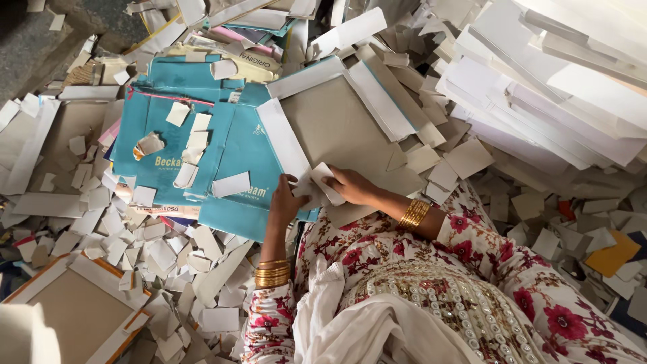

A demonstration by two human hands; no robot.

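— In her lap, seen from the head camera, what were the hands on?

— Both gripped a white paper strip (322,183) at the near edge of a grey card panel (340,131). Left hand (286,200) pinched one end, right hand (347,185) the other, fingers closed on it.

— Which step?

— Peeling, I'd judge; a steady pull along the edge comes next.

— Its lie?

— Long axis slanted up-left beside blue covers (175,138).

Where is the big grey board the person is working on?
In the head view, the grey cardboard sheet lies centre frame, just beyond both hands, overlapping the teal covers on its left, with stacked white sheets on its right.
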